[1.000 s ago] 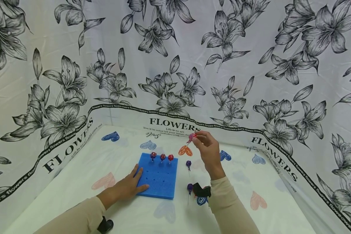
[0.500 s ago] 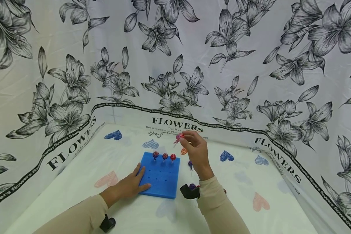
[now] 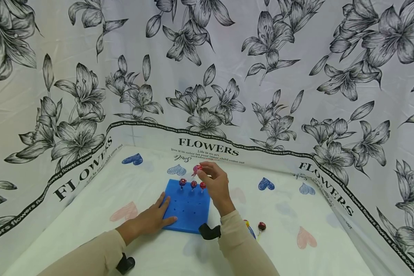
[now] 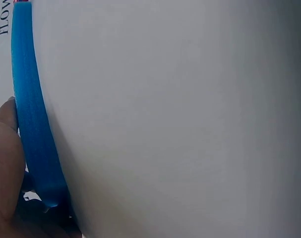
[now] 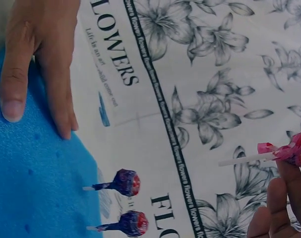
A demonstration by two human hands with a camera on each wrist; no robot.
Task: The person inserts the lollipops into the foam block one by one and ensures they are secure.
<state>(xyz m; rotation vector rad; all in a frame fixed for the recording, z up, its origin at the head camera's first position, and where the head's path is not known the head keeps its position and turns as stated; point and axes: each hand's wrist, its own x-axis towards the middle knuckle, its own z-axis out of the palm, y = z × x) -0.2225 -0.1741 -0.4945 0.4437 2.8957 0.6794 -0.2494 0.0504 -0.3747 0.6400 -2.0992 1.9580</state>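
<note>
A blue foam board (image 3: 188,220) with small holes lies on the table. Several holes in it show no stick. Three lollipops, a left one (image 3: 182,182), a middle one (image 3: 193,184) and a right one (image 3: 202,185), stand in its far row. My left hand (image 3: 150,219) rests on the board's left edge, fingers spread and fairly straight. Above the far row, my right hand (image 3: 216,188) pinches a pink-wrapped lollipop (image 3: 196,169) by its head. In the right wrist view, that lollipop's white stick (image 5: 247,159) points away from the fingers, touching nothing.
Right of my right forearm lie a dark red lollipop (image 3: 262,226) and a yellow-and-blue wrapped piece (image 3: 250,229), partly hidden by the sleeve. A floral curtain (image 3: 207,76) rises behind the heart-patterned tablecloth (image 3: 286,245).
My right hand has carried the pink lollipop leftward, from right of the board to above its far row. The forearm now covers the purple lollipops seen before. My left hand stays put.
</note>
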